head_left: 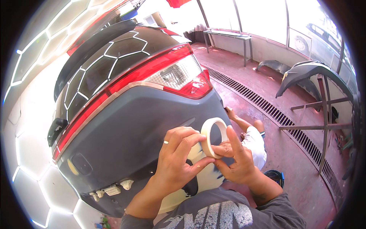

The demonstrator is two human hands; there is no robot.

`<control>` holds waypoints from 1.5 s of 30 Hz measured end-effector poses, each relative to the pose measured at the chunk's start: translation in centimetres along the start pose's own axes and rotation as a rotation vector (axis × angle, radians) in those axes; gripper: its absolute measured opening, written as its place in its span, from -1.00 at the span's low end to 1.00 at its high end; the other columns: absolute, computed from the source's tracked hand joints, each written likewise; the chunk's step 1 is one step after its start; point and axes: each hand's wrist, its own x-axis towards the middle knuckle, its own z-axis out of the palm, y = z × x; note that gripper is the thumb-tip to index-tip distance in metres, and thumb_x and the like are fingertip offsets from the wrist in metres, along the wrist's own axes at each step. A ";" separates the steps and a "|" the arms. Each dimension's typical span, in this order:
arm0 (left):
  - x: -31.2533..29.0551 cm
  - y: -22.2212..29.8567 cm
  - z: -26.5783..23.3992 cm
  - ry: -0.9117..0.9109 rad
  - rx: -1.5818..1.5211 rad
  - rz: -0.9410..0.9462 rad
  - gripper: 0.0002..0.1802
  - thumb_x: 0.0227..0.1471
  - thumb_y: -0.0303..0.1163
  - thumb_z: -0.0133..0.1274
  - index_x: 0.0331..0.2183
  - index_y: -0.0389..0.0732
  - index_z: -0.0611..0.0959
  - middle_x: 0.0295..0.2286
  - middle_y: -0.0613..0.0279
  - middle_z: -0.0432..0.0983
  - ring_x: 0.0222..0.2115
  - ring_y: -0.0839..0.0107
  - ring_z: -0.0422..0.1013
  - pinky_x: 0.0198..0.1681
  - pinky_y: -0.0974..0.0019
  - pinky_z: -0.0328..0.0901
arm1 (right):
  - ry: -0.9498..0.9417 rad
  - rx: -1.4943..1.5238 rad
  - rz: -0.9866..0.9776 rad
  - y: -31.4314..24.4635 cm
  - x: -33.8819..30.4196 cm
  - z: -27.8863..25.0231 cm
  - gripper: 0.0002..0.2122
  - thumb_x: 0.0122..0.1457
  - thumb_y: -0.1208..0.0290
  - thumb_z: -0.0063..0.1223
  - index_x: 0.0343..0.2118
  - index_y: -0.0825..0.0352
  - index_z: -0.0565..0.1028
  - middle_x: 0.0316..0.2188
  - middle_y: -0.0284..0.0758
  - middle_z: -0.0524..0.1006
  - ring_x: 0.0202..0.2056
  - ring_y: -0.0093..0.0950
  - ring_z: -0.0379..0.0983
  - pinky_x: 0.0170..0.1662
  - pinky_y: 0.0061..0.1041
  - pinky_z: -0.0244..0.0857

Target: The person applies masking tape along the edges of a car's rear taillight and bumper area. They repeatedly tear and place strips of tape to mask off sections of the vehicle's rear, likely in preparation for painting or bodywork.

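Pinching the tape roll (206,134) in the right hand (240,164), touching its left side with the left hand (176,158), too close to call whether gripping, just in front of the grey tailgate (126,114)! Could slip to the floor (286,154) if held too lightly; might tear crooked if peeled unevenly.

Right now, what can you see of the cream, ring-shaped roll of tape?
The cream, ring-shaped roll of tape looks papery, with a smooth outer band and a wide open centre. It is tilted up on edge, held in front of the grey-coated car rear. The right hand grips its lower right rim, with fingers at the opening; fingertips of the left hand meet its outer left side. No loose end can be made out.
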 end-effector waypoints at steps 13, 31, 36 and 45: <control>-3.0 -1.1 1.7 0.024 -0.100 -0.074 -0.34 -0.25 -0.40 0.70 -0.09 -0.14 0.68 -0.01 0.11 0.62 0.11 -0.05 0.55 0.13 -0.07 0.48 | -0.042 0.032 -0.111 0.3 0.1 0.7 -0.16 0.12 0.59 0.51 0.52 0.30 0.40 -0.35 -0.31 0.73 -0.43 -0.34 0.63 -0.24 -0.33 0.53; -4.9 -0.4 0.2 0.172 0.122 0.031 -0.78 0.01 -0.52 0.53 -0.25 -0.22 0.84 -0.28 0.18 0.78 -0.15 0.14 0.75 -0.14 0.15 0.56 | -0.255 0.062 -0.191 -1.1 0.7 -0.1 -0.22 0.13 0.59 0.51 0.47 0.36 0.44 -0.49 -0.37 0.58 -0.46 -0.42 0.59 -0.24 -0.45 0.50; -5.4 -0.6 0.9 0.222 0.202 0.047 -0.87 0.15 -0.52 0.41 -0.26 -0.24 0.75 -0.29 0.14 0.73 -0.23 0.12 0.72 -0.22 0.16 0.55 | -0.240 0.095 -0.208 -1.2 0.5 0.9 -0.20 0.13 0.65 0.33 0.52 0.26 0.42 -0.45 -0.42 0.61 -0.40 -0.46 0.62 -0.15 -0.42 0.52; -7.1 -1.5 -1.5 -0.093 -0.474 -0.406 -0.82 0.35 -0.38 0.28 -0.15 -0.23 0.63 -0.09 0.08 0.50 -0.07 0.27 0.46 0.07 0.16 0.38 | -0.446 0.080 -0.164 -1.2 3.1 -1.8 -0.28 0.20 0.44 0.52 0.42 0.39 0.47 -0.42 -0.34 0.64 -0.40 -0.32 0.61 -0.01 -0.29 0.54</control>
